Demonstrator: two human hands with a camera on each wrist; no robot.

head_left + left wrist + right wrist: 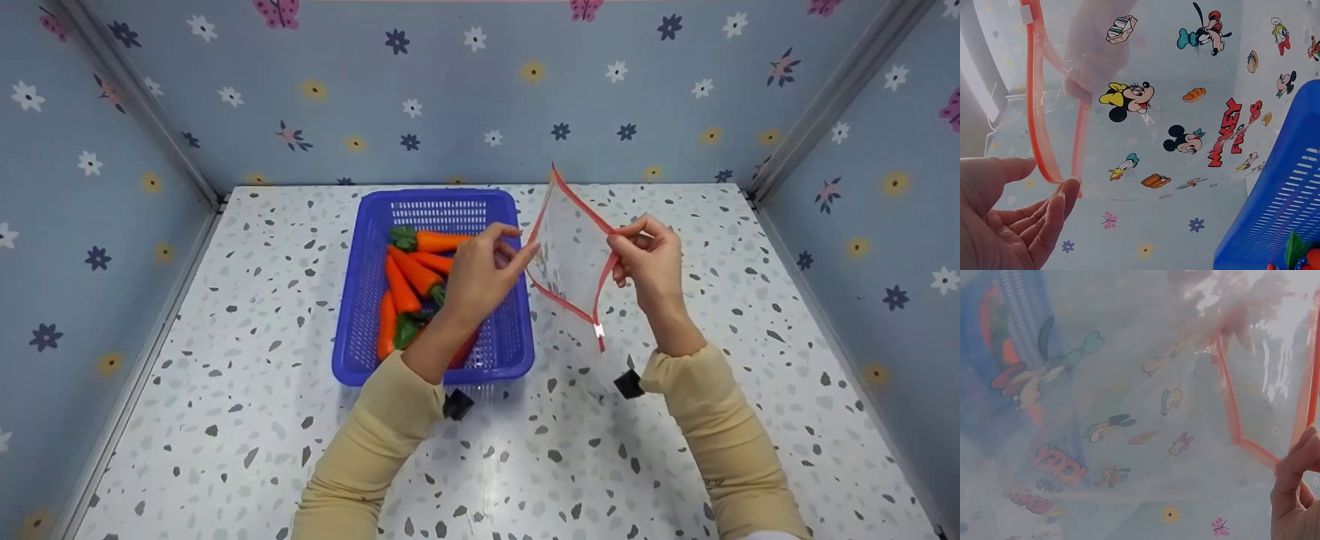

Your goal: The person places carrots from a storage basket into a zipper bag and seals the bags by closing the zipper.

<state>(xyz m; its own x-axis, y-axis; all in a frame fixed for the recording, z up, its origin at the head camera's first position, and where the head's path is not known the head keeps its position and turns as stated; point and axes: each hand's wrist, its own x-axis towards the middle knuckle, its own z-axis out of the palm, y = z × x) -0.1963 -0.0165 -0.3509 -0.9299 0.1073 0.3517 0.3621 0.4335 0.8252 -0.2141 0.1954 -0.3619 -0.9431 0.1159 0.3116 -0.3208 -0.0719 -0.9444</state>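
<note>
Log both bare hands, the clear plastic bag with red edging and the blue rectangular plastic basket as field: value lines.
Left hand: thumb and index apart, fingertips at the red edging of the clear plastic bag
Right hand: pinches the red edging
Bag state: mouth spread open, cartoon-printed
Blue plastic basket: left of the bag
Basket contents: includes orange carrots
Surface: speckled white tabletop

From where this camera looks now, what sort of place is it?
Probably a work booth: a speckled table bearing a basket of vegetables, with flowered walls on three sides.
</note>
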